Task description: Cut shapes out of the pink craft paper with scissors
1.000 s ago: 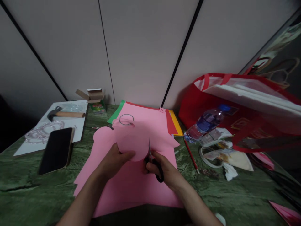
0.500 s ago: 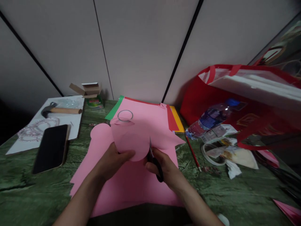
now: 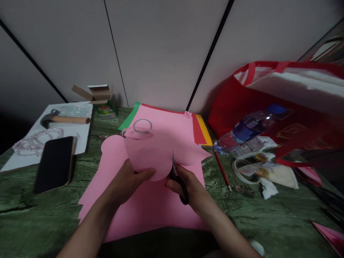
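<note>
My left hand [image 3: 131,181] pinches the near left part of a pink paper sheet [image 3: 150,154], its thumb lying on top. The sheet has a rounded near edge and a pointed strip stretching to the right. In my right hand [image 3: 188,184] is a pair of scissors [image 3: 182,188] with black handles; the blades point away from me and stand at a cut in the paper. Below lie more pink sheets [image 3: 161,215], and at the left a pink shape with a rounded end [image 3: 111,147]. A thin dark ring [image 3: 142,125] rests on the pink paper beyond my hands.
To the left are a phone [image 3: 55,165], a hammer [image 3: 67,119], bead strings [image 3: 37,141] and a small open box [image 3: 103,104]. On the right stand a red bag [image 3: 228,104] and a plastic bottle [image 3: 244,129], with a red pencil [image 3: 222,170] and a tape roll [image 3: 243,172] nearby.
The view has shifted slightly. Both hands keep their grip on the paper and the scissors, and the paper's curled far left edge now stands up a little more.
</note>
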The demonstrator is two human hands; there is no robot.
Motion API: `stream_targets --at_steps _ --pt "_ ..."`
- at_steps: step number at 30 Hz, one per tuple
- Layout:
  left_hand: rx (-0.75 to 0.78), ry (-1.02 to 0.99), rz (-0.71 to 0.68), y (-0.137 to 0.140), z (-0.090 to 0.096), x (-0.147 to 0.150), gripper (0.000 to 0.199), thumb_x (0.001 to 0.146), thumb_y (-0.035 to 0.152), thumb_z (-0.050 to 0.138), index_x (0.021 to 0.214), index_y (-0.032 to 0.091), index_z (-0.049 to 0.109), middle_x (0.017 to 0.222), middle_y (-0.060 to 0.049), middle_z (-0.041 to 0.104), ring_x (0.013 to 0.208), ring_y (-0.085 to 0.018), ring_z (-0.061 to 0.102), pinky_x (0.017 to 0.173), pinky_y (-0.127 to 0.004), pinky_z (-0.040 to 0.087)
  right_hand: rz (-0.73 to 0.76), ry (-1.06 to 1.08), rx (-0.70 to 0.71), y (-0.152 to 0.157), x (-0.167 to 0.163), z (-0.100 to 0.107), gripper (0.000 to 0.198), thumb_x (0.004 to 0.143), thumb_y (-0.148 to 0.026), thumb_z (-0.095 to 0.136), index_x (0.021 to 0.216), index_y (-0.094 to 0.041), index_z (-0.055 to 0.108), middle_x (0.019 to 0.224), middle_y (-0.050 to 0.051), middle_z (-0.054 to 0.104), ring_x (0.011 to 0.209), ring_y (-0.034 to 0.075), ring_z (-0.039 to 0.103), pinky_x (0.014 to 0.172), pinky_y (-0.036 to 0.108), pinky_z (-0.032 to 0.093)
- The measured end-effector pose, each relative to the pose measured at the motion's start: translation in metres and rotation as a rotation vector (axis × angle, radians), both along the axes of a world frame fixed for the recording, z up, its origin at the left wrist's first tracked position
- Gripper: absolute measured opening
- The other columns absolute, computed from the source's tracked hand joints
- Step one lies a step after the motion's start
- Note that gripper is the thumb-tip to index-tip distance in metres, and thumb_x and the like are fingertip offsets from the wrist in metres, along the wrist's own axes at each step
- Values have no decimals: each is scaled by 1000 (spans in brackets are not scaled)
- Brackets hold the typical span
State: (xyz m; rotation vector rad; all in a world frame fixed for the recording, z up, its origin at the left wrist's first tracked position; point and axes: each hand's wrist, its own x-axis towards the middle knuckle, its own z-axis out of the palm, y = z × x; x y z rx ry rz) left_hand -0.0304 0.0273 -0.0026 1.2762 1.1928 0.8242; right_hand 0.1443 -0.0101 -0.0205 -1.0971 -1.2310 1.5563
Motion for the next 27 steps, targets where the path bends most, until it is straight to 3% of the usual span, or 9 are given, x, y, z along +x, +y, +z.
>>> stream_targets --at_steps 27 --pt "4 32 -34 0 3 -1 26 70 22 64 94 13 65 92 -6 72 88 -24 64 72 -30 51 -59 40 -84 -1 -3 -4 29 68 -43 69 74 -18 55 63 -4 50 58 12 42 57 27 33"
